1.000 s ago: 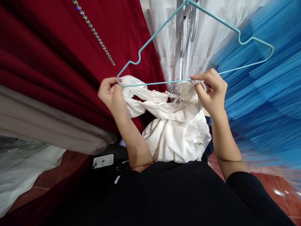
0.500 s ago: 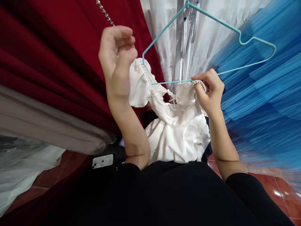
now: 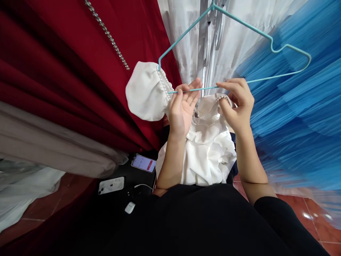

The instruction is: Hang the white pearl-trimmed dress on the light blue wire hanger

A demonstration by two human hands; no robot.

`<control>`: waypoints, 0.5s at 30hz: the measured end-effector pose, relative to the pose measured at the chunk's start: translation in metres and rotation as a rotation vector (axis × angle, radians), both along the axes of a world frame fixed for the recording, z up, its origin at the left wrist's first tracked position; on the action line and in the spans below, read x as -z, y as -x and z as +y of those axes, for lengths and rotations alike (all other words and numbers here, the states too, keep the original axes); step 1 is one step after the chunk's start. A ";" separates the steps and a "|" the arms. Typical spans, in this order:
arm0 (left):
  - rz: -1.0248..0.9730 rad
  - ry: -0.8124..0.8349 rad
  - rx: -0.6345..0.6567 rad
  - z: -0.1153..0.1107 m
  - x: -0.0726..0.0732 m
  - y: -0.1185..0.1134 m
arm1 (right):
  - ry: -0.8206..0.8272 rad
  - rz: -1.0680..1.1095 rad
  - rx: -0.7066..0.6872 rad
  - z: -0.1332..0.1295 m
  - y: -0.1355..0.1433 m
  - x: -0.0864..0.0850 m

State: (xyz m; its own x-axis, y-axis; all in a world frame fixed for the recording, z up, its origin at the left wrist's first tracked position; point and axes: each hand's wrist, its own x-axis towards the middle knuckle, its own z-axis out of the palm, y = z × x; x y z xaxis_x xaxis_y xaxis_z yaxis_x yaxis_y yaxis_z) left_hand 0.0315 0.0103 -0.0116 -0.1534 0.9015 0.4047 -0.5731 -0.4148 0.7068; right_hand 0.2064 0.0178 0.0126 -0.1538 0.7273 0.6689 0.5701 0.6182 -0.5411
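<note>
Because the near-left end of the pale blue hanger (image 3: 242, 21) lay within the beaded opening of the white garment (image 3: 207, 156), the puffed sleeve (image 3: 145, 92) on that side stood raised, its weight presumably borne by the hanger. The opposite end of the hanger was bare, which probably explained the grip of the right hand (image 3: 238, 103): thumb and bent fingers were clamped on the pearl-edged neckline, holding it up just below the lower bar (image 3: 271, 77), while the index fingertip reached to the bar itself. The left hand (image 3: 183, 106) was turned palm upward beside the sleeve, its longer fingers extended behind the bar, perhaps to steady it; whether thumb and forefinger pinched it could not be told. The body of the garment was gathered in folds against the wearer's black top (image 3: 202, 217), an arrangement that likely spared the hands its bulk. Whatever bore the hanger was out of view above. Red cloth (image 3: 144, 32) hung to the left and blue tulle (image 3: 293, 117) to the right; a white phone (image 3: 111, 185) and a phone with a lit screen (image 3: 144, 163) lay low at the left, well apart from both hands
</note>
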 end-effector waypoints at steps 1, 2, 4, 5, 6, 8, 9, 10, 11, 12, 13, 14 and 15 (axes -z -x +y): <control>-0.017 -0.019 0.003 0.000 -0.001 -0.001 | -0.023 0.018 0.000 -0.003 -0.002 0.000; -0.011 -0.023 -0.004 0.000 -0.002 0.000 | -0.054 0.045 -0.001 -0.006 -0.005 0.001; 0.013 -0.020 -0.031 -0.002 -0.002 0.004 | -0.078 0.086 -0.032 -0.014 -0.015 -0.001; 0.016 -0.025 -0.038 -0.002 -0.002 0.007 | -0.053 0.087 -0.066 -0.017 -0.021 -0.002; 0.014 -0.033 -0.039 -0.002 -0.001 0.010 | -0.002 0.076 -0.110 -0.021 -0.029 -0.005; 0.012 -0.046 -0.044 -0.001 -0.001 0.015 | 0.130 0.046 -0.211 -0.025 -0.046 -0.011; 0.021 -0.042 -0.050 -0.001 -0.002 0.017 | 0.186 0.043 -0.254 -0.027 -0.055 -0.014; 0.034 -0.032 -0.059 -0.001 -0.002 0.019 | 0.239 0.046 -0.290 -0.028 -0.064 -0.018; 0.048 -0.021 -0.067 -0.001 -0.003 0.019 | 0.303 0.044 -0.319 -0.028 -0.072 -0.021; 0.058 -0.012 -0.072 -0.001 -0.004 0.020 | 0.386 0.026 -0.342 -0.028 -0.079 -0.024; 0.063 -0.008 -0.074 -0.002 -0.004 0.020 | 0.483 -0.003 -0.364 -0.027 -0.084 -0.026; 0.065 -0.008 -0.069 -0.002 -0.004 0.020 | 0.585 -0.038 -0.395 -0.027 -0.088 -0.028; 0.063 -0.010 -0.064 -0.002 -0.005 0.020 | 0.678 -0.068 -0.430 -0.026 -0.091 -0.030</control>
State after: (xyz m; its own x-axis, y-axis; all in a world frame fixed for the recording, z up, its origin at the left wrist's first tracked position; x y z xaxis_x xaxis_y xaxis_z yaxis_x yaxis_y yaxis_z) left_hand 0.0113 0.0079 -0.0070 -0.1840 0.8867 0.4242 -0.4996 -0.4560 0.7365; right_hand 0.2971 -0.0081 0.0426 -0.5371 0.8395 0.0822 0.4025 0.3407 -0.8497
